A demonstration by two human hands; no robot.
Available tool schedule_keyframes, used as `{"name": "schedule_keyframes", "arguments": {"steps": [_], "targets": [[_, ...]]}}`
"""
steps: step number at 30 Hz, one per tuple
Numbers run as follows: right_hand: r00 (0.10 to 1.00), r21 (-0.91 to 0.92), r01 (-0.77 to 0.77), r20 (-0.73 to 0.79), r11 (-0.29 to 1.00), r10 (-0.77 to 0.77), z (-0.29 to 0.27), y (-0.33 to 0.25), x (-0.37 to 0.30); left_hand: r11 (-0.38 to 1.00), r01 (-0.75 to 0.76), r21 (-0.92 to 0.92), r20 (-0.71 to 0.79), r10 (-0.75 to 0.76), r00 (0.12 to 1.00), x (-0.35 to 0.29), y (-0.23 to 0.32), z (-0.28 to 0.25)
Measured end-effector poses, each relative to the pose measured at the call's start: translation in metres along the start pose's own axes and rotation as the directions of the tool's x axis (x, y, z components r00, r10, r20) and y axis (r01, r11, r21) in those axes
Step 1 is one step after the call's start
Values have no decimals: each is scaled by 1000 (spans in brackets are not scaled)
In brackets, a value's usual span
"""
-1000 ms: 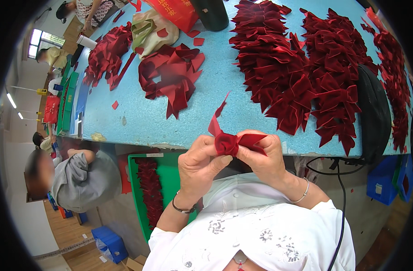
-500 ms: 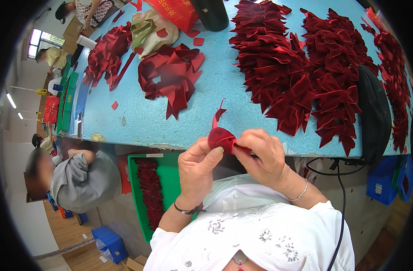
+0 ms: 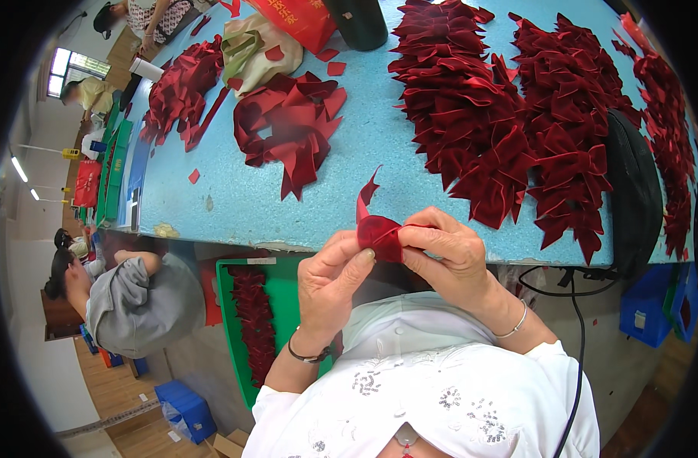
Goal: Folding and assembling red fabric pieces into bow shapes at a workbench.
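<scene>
Red velvet ribbon (image 3: 379,233), one piece, looped, one tail upright; held between both hands at the near edge of the blue desk (image 3: 234,210). Left hand (image 3: 328,281): fingers and thumb pinching the loop's left side. Right hand (image 3: 450,258): fingers pinching its right side. On the desk: loose ribbon heap (image 3: 317,137); rows of red bows (image 3: 471,114), right; black case (image 3: 633,187) beside them. Below the edge: green crate (image 3: 289,290), containing one bow strip (image 3: 254,328).

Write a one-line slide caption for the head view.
Left hand and right hand pinch a folded red ribbon at a blue table bearing rows of red bows.
</scene>
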State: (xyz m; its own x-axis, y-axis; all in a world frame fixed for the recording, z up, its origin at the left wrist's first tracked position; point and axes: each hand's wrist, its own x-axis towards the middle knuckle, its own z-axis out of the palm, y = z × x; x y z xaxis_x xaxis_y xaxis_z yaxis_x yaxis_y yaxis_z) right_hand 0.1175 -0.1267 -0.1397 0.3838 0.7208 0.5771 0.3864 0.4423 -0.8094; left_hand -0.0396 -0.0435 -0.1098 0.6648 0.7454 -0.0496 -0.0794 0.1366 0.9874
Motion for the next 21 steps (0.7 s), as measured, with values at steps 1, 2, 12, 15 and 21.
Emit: {"name": "schedule_keyframes", "arguments": {"steps": [1,2,12,15,21], "targets": [[999,36,-33,11,999,33,-1,-2,0,1000,-6,15,35,6,999,1,3,-2],[998,72,-66,23,995,65,-1,-3,0,999,-13,29,70,11,997,1,7,-3],[997,77,-53,59,996,48,1,4,-3,815,-351,462,197,291,936,8,16,-5],[998,111,-8,63,994,1,1,6,-4,754,-434,493,243,359,901,11,16,-7],[997,111,-62,54,992,56,6,2,-4,785,-356,508,153,324,934,10,9,-8]]}}
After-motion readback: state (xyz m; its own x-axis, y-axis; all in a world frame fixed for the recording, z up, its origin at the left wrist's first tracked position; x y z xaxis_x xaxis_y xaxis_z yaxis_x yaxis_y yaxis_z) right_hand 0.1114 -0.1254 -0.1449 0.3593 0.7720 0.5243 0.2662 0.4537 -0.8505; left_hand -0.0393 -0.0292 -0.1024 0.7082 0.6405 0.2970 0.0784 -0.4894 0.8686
